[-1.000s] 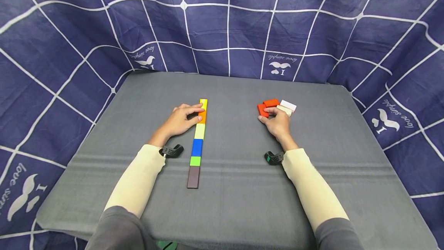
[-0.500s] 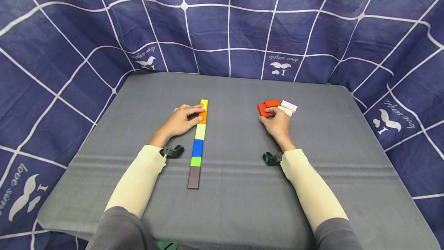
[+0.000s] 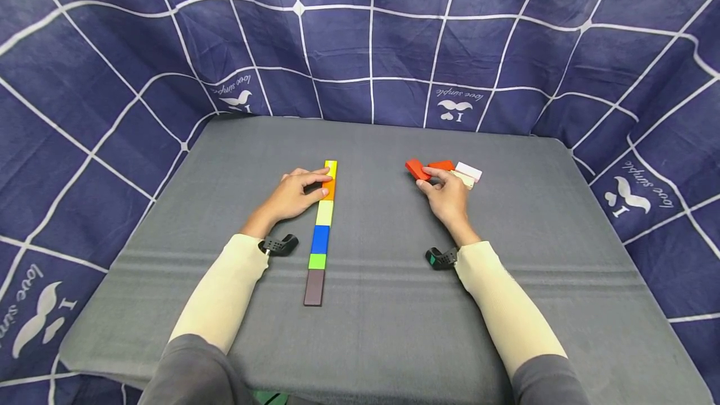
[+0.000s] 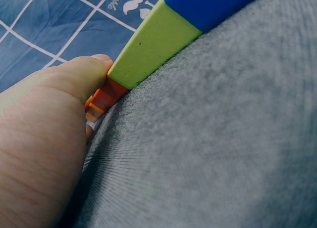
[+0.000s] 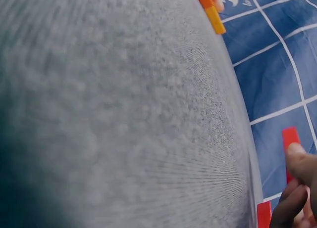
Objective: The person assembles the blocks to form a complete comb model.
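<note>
My right hand (image 3: pixel 448 195) pinches a red block (image 3: pixel 416 169) between thumb and fingers, tilted at the left of a small cluster. In the right wrist view this red block (image 5: pixel 290 135) sticks up past the thumb. Across the table, my left hand (image 3: pixel 292 194) rests at the left side of a row of blocks, its thumb and forefinger touching the orange block (image 3: pixel 329 191). Beyond that lies a yellow block (image 3: pixel 330 169). Nearer come a light green block (image 3: pixel 324 212), a blue block (image 3: pixel 320 239), a bright green block (image 3: pixel 317 261) and a dark brown block (image 3: pixel 314 287).
Beside my right hand lie another red block (image 3: pixel 441 165), a cream block (image 3: pixel 464 179) and a white block (image 3: pixel 469 171). A grey cloth (image 3: pixel 371 330) covers the table. Blue grid-patterned curtains (image 3: pixel 394 42) hang around the back and sides.
The red block at my right fingers has shifted left, away from the other red block, and turned to a tilt. My left hand and the row have stayed put.
</note>
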Available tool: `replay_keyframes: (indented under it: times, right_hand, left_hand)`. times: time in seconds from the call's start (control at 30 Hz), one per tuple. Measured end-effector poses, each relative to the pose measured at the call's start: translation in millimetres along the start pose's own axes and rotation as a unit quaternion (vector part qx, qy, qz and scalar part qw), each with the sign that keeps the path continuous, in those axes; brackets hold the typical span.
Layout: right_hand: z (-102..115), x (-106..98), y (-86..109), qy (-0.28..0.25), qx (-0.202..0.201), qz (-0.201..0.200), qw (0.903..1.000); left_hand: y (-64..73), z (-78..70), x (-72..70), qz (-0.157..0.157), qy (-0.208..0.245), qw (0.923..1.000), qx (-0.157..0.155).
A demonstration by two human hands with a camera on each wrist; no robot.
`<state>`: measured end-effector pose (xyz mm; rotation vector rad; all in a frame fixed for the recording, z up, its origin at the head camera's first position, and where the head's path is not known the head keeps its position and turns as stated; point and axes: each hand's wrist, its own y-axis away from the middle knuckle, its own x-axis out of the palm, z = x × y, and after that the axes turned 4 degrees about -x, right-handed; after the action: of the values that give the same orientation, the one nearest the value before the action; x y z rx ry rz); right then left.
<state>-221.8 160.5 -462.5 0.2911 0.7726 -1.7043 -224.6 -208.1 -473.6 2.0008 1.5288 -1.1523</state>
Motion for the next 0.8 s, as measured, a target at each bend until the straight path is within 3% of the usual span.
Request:
replay_keyframes:
  times: [0.2, 0.43, 0.63, 0.8]
  right_hand:
    - [13.1, 3.8, -6.5, -0.055, -0.017, 0.055, 0.9968]
    - [32.5, 25.8, -12.2, -0.113, -0.016, 0.107, 0.9876]
    - [42.0, 40.9, -20.5, -0.124, 0.005, 0.174, 0.9768]
    - [43.8, 46.8, -28.9, -0.111, 0.011, 0.188, 0.9758]
  left_hand:
    - [-1.5, 0.9, 1.3, -0.003, -0.002, 1.0000, 0.003]
    - [3.7, 4.1, -2.6, -0.002, 0.000, 1.0000, -0.003]
    - [7.3, 4.9, -3.6, 0.002, -0.005, 0.9999, -0.012]
    - [1.3, 1.2, -2.0, 0.001, 0.001, 1.0000, -0.001]
